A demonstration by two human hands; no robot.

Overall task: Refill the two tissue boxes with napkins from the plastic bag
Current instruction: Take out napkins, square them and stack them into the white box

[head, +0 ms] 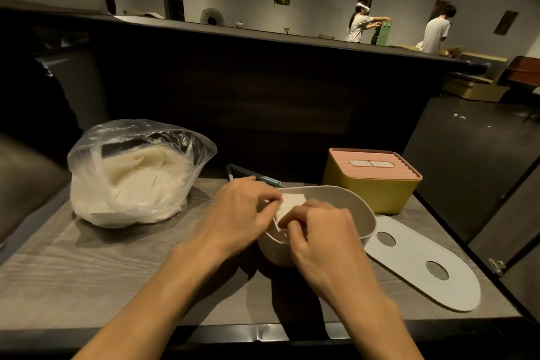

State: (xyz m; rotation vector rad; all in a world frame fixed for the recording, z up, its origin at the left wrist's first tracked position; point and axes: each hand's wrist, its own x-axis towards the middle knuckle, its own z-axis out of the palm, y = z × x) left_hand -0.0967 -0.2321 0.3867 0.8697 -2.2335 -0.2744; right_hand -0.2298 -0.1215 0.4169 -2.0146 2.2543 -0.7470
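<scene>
1. Both hands meet over the open oval box point(344, 202), and between them is a white napkin point(289, 204). The left hand point(233, 213) pinches the napkin's upper edge with curled fingertips. The right hand point(318, 231) has its fingers curled down over the napkin's lower part, at the near rim of the box.
2. The oval box is pale grey-beige and stands lidless near the middle of the wooden table point(87, 266). The napkin sits partly inside it; how full the box is I cannot tell, since the hands cover most of the opening.
3. Its flat grey lid point(409, 257), with two round holes, lies on the table just to the right of the box, close against its wall.
4. Behind the oval box, toward the far right corner, stands the second tissue box point(365, 187), yellow with a pink ribbed lid that is on.
5. To the left, well apart from the boxes, the clear plastic bag point(131, 172) slumps open on the table, stuffed with white napkins.
6. A thin teal object point(263, 178) lies at the table's far edge behind the left hand; what it is I cannot make out.
7. Across the dim room, two people point(362, 23) stand by the far wall.
</scene>
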